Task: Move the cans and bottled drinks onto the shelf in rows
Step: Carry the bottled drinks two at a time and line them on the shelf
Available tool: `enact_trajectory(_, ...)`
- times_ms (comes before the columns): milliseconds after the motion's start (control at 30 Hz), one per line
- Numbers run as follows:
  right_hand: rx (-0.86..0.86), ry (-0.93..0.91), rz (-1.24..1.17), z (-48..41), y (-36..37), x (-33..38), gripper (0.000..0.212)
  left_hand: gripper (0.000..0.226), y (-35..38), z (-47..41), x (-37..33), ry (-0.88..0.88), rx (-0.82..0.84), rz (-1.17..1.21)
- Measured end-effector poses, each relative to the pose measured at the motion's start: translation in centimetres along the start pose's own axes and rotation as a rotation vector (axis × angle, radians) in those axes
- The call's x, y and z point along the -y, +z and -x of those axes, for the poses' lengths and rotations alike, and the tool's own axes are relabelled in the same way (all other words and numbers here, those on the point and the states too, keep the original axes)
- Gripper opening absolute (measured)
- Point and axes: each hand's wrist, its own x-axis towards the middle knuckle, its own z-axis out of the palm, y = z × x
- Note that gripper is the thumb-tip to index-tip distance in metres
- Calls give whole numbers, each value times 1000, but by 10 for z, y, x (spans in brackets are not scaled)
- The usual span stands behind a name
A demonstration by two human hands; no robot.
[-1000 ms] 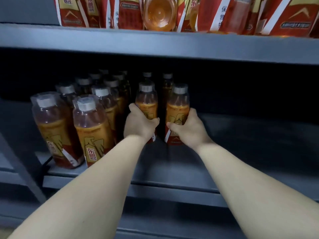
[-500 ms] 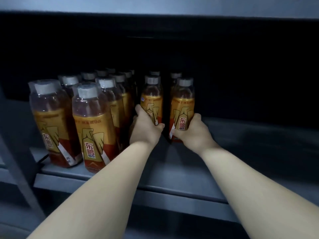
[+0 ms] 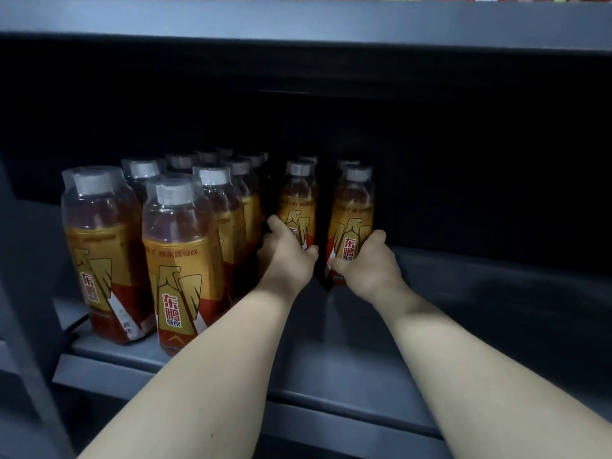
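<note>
Head view: both hands, left [image 3: 287,256] and right [image 3: 367,265], each grip a 东鹏特饮 bottle [image 3: 352,223].

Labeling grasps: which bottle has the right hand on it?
The rightmost front bottle, standing alone; the right hand wraps its lower label.

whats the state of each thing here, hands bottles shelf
left hand: closed around a bottle's lower body
right hand: closed around a bottle's lower body
left-held bottle: upright, capped, on the shelf
right-held bottle: upright, capped, on the shelf
stocked bottles: upright, capped, in rows at left
shelf: bare at right
</note>
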Motion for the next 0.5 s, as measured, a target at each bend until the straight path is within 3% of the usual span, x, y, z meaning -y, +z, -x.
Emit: enact_trajectory(500,-8,25,60,-25,16,2,54,84,22,-25,4,-18,5,0)
